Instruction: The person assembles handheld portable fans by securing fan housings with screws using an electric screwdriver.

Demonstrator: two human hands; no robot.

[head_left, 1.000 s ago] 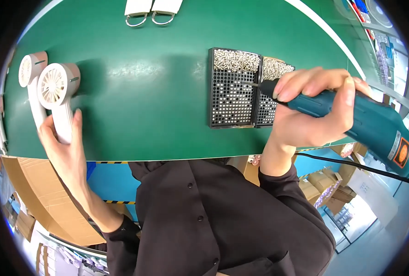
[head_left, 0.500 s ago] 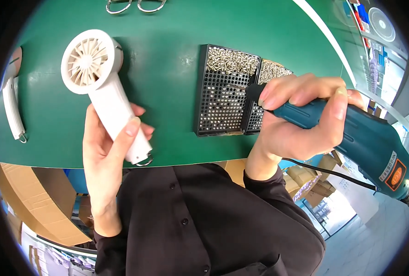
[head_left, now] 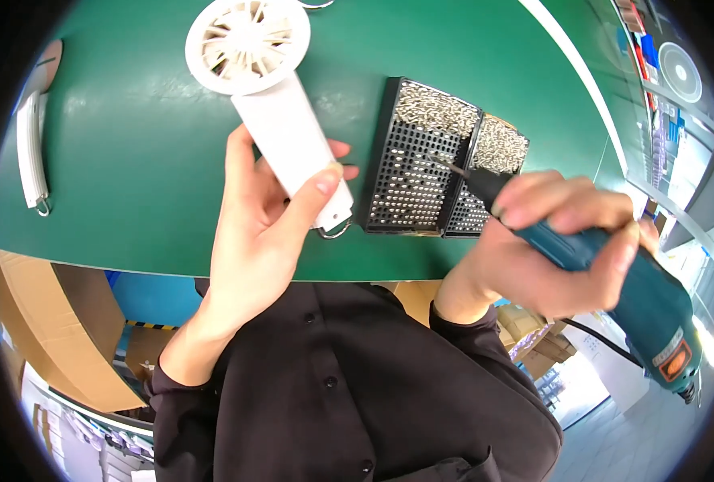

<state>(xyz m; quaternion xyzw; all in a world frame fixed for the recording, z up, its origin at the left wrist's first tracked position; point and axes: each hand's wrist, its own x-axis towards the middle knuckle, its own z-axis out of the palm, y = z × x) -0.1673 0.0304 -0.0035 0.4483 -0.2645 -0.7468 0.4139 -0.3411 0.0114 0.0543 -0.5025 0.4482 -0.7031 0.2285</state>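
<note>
Left grip pinches the handle of a white handheld fan — fan head beyond the grip, metal loop just right of it. Right grip is wrapped around a teal power screwdriver, its bit ahead and left of that grip, over the black screw trays; contact cannot be told. A second fan lies on the green surface, well left of the left grip.

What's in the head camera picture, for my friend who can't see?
The left hand holds a white handheld fan, and the right hand grips a teal electric screwdriver pointed toward black screw trays on a green table.
</note>
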